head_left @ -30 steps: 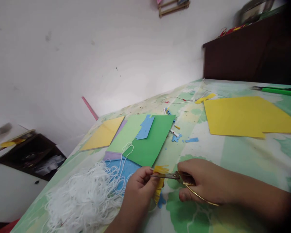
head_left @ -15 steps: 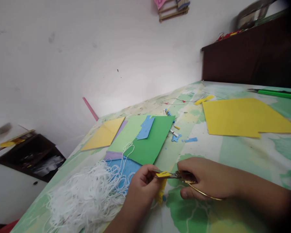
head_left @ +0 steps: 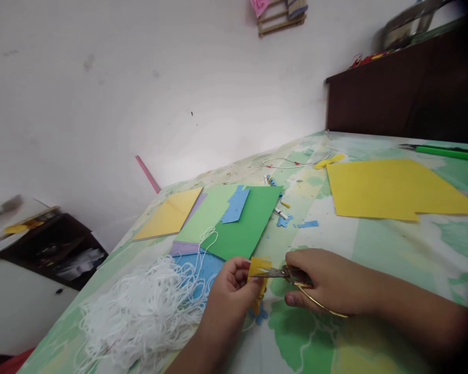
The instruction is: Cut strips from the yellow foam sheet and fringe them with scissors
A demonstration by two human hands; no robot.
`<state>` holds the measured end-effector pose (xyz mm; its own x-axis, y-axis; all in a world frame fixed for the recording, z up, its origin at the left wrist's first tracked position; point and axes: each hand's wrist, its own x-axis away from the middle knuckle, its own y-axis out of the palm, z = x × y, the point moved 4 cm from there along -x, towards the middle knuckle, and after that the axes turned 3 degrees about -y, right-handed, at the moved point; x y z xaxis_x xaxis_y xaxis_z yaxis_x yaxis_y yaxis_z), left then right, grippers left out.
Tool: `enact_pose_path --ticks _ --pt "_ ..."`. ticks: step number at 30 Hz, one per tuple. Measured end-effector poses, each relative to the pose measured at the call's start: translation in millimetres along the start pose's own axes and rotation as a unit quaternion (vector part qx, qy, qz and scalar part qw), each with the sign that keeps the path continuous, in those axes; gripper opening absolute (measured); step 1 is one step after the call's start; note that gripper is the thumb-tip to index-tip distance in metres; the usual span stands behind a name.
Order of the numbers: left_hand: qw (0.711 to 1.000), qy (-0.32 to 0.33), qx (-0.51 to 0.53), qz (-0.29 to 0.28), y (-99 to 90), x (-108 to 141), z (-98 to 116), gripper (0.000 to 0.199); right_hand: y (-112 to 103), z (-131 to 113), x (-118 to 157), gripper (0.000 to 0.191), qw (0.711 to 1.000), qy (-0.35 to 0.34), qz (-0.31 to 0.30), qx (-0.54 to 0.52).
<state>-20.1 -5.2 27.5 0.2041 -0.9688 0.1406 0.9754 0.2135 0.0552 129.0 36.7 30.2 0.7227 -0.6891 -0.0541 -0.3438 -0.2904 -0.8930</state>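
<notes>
Near the front of the table, my left hand [head_left: 234,291] pinches a small piece of yellow paper [head_left: 259,266] with slits along its edge. My right hand [head_left: 320,280] is closed around the gold handles of a pair of scissors [head_left: 275,272]. Their blades point left and lie across the yellow paper, beside my left fingertips. A small blue paper scrap [head_left: 261,316] lies just below the yellow piece. Left of my left hand is a tangled heap of white string [head_left: 140,317], and blue paper [head_left: 200,270] shows partly under it.
Green sheets [head_left: 249,228] with a blue piece [head_left: 236,205] on top lie behind my hands, beside a yellow-orange pad [head_left: 169,213]. Farther right are a large yellow sheet [head_left: 382,189] and a green-handled tool [head_left: 448,152]. Blue scraps [head_left: 308,224] are scattered mid-table. A dark cabinet [head_left: 393,93] stands behind.
The yellow piece now stands more upright in my left hand, its slit edge showing. The scissors have shifted slightly, and their handles have come closer together.
</notes>
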Motion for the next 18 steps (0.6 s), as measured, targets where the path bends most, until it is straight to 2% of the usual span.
enact_pose_path --ticks 7,18 --pt "1.0 -0.004 0.019 -0.012 0.8 2.3 0.7 0.039 0.3 -1.4 1.1 0.035 1.0 -0.01 -0.002 -0.003" --pt "1.0 0.026 -0.003 0.0 2.5 7.8 2.2 0.037 4.6 -3.5 1.9 0.038 0.999 -0.028 -0.01 -0.015"
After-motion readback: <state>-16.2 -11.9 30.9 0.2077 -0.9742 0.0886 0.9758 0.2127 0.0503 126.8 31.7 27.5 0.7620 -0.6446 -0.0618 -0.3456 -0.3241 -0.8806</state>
